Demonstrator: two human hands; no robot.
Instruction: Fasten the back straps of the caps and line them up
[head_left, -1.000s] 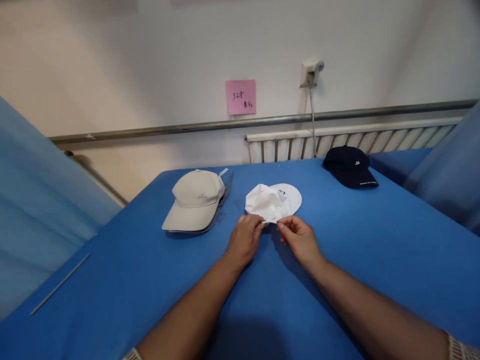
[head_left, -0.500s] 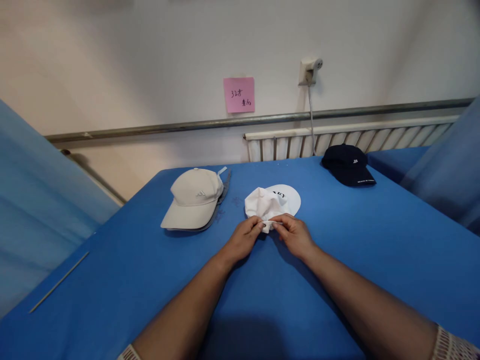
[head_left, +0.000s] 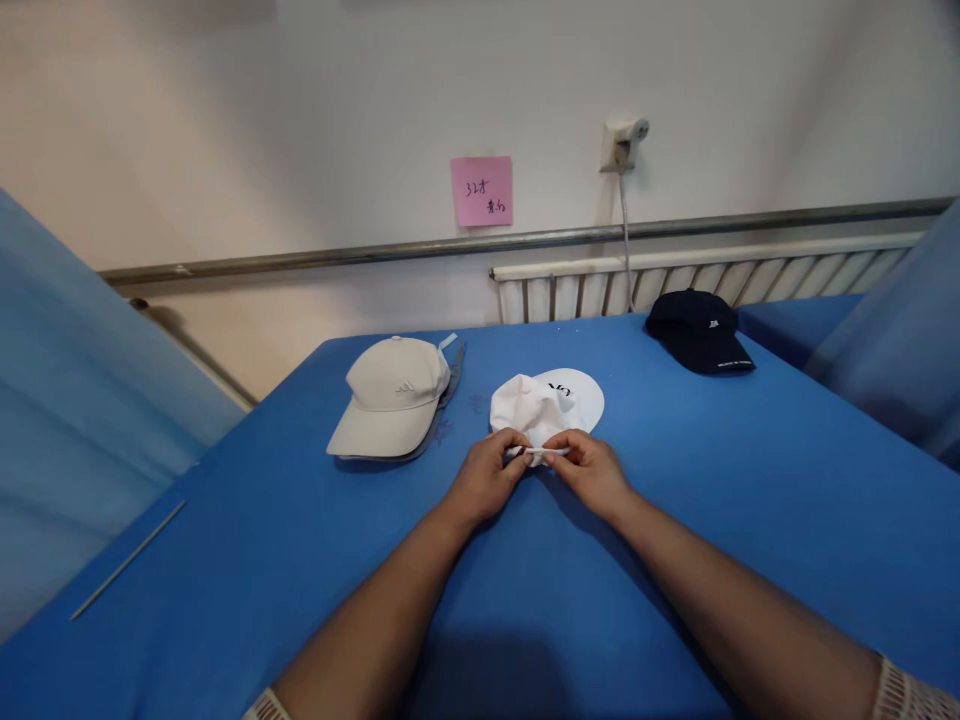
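A crumpled white cap lies in the middle of the blue table, its brim pointing away from me. My left hand and my right hand meet at its near edge. Both pinch a thin white strap at the back of the cap, stretched between their fingertips. A beige cap sits to the left on top of a grey one. A dark navy cap rests at the far right of the table.
A wall with a pink sticky note, a socket with a cord and a radiator stands behind the table. Blue fabric hangs at the left and right edges. A thin stick lies near the table's left edge.
My hands came together at the cap's back edge, then drew slightly apart, and the white strap now shows stretched between them. The cap itself has barely shifted.
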